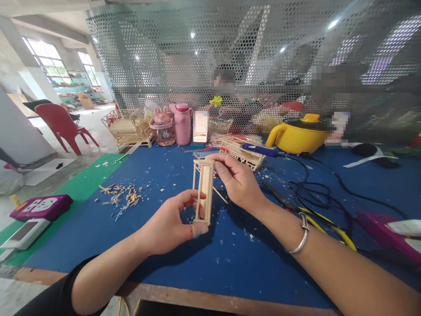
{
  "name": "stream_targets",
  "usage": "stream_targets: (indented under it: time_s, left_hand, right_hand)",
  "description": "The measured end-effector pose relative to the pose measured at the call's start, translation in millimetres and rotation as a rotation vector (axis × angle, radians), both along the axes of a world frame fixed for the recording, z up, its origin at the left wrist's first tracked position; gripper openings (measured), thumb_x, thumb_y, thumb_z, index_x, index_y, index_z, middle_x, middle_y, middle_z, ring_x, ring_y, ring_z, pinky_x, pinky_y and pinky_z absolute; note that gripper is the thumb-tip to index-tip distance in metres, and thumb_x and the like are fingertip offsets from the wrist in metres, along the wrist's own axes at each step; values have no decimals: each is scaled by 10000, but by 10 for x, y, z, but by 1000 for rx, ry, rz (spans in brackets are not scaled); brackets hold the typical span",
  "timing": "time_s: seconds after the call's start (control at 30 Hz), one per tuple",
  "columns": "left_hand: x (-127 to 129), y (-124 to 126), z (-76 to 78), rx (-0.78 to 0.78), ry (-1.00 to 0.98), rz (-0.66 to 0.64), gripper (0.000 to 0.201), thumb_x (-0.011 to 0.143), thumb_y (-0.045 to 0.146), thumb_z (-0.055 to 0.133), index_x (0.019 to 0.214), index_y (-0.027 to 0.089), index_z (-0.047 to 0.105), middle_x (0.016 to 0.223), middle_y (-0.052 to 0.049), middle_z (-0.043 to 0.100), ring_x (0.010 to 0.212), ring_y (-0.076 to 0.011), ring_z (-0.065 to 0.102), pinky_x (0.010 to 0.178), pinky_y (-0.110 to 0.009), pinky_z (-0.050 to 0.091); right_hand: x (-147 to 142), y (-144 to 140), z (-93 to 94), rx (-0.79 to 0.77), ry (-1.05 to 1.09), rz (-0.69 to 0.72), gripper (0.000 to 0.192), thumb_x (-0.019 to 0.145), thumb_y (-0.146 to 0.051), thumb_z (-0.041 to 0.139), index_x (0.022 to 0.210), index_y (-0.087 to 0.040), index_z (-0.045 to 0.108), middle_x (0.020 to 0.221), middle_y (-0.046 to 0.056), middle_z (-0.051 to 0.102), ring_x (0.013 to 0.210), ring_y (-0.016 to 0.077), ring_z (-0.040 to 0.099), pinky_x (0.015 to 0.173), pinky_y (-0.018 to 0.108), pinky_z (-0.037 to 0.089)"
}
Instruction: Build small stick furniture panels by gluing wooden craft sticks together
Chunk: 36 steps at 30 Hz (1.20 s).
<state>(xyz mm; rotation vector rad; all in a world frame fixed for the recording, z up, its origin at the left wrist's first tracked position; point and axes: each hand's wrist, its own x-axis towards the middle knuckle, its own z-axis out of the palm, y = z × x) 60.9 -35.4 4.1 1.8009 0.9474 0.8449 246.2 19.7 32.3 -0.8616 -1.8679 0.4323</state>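
Note:
A small wooden stick frame (206, 193) is held upright above the blue tabletop. My left hand (174, 221) grips its lower end, with the thumb under the bottom edge and fingers reaching in between the sticks. At the top corner, my right hand (235, 177) pinches the frame between thumb and fingers; whether a smaller piece is also in that pinch, I cannot tell. A thin loose stick (220, 195) slants just right of the frame. Behind my right hand lies a larger wooden stick assembly (241, 153), partly covered by a blue-handled tool (259, 150).
Wood scraps (123, 194) are scattered on the blue tabletop (158, 272) at left. Pliers with yellow handles (329, 228) and black cables (309, 188) lie at right. A yellow pot (301, 136), pink bottle (182, 125), clear jug (163, 129) and lit phone (200, 127) stand before a perforated screen (171, 57).

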Motion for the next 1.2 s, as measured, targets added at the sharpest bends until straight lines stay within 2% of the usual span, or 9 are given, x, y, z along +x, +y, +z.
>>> stream_targets:
  time_s: [0.2, 0.33, 0.43, 0.53, 0.6, 0.7, 0.83, 1.03, 1.2]
  left_hand:
    - [-39, 7, 47, 122, 130, 0, 482, 701, 224, 706, 1141, 238, 512, 1098, -30, 599, 1010, -199, 542, 932, -336, 388]
    - [-80, 26, 91, 181, 134, -6, 546, 662, 366, 749, 1144, 227, 535, 1148, -54, 577, 1057, -233, 520, 942, -348, 376]
    - [-114, 83, 74, 41, -111, 128, 439, 790, 508, 577, 1105, 203, 567, 1084, -77, 613, 1043, -231, 536, 937, -357, 384]
    - [-121, 168, 48, -188, -416, 302, 478, 858, 584, 384, 981, 176, 600, 908, -68, 644, 924, -201, 579, 893, -354, 418]
    - [-97, 212, 57, -339, -491, 310, 505, 843, 614, 381, 931, 168, 600, 833, -53, 644, 838, -182, 591, 848, -345, 439]
    - [-18, 236, 116, -452, -436, 213, 519, 806, 638, 433, 917, 157, 593, 798, -53, 648, 769, -170, 598, 784, -325, 456]
    - [119, 243, 208, -440, -349, 131, 462, 751, 599, 561, 858, 150, 598, 709, -35, 632, 645, -134, 580, 676, -275, 465]
    - [244, 258, 271, -238, -297, 160, 243, 728, 372, 678, 790, 158, 581, 658, 18, 580, 575, -93, 528, 588, -226, 445]
    - [262, 204, 276, -227, -323, 210, 293, 604, 200, 767, 814, 172, 563, 669, 49, 559, 584, -74, 497, 573, -199, 429]
  right_hand:
    - [0, -2, 7, 20, -12, -19, 212, 919, -286, 443, 1038, -213, 602, 996, 25, 665, 839, 145, 605, 764, 303, 481]
    - [3, -8, 22, 45, -19, -28, 208, 916, -273, 444, 1025, -200, 605, 994, 27, 667, 855, 141, 603, 768, 286, 476]
    - [7, -8, 28, 46, -23, -43, 205, 912, -260, 444, 1013, -191, 608, 984, 30, 671, 872, 144, 603, 768, 277, 471]
    - [13, 4, 24, 46, -32, -48, 206, 911, -262, 442, 1008, -191, 609, 975, 30, 671, 881, 149, 600, 781, 284, 465]
    - [20, 17, 19, 48, -34, -56, 206, 911, -265, 441, 1009, -197, 609, 978, 27, 670, 890, 153, 600, 804, 296, 460]
    - [32, 36, 10, 59, -25, -76, 204, 912, -261, 441, 1008, -205, 612, 989, 23, 672, 906, 156, 601, 838, 308, 450]
    - [37, 54, 1, 56, -19, -94, 202, 914, -262, 439, 1010, -209, 609, 995, 23, 671, 921, 160, 602, 845, 313, 450]
    - [21, 38, 3, 55, -33, -107, 192, 918, -260, 438, 1013, -201, 593, 982, 24, 666, 894, 147, 605, 813, 292, 463]
    - [-12, -8, 6, 58, -44, -90, 201, 923, -260, 426, 1026, -194, 585, 1001, 36, 662, 925, 140, 601, 834, 293, 462]
